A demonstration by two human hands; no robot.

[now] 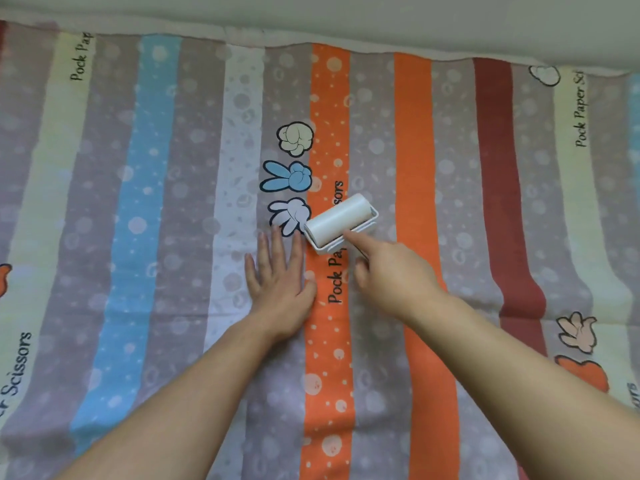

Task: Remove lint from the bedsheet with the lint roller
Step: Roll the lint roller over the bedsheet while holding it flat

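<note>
The right hand (391, 275) hides the handle of the lint roller (337, 220), and three frame edges crop the bedsheet (156, 237).

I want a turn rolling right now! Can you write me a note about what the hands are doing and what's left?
Left hand: flat, fingers straight, pressing the colourful striped bedsheet beside the roller.
Right hand: grips the white cylindrical lint roller by its handle, index finger stretched onto the frame.
Roller: on the dotted orange stripe, next to the cartoon-hand prints.
Done: cannot tell what is already rolled; lint is too small to see.
Left to do: probably roll stripe by stripe, left hand holding the fabric flat.
</note>
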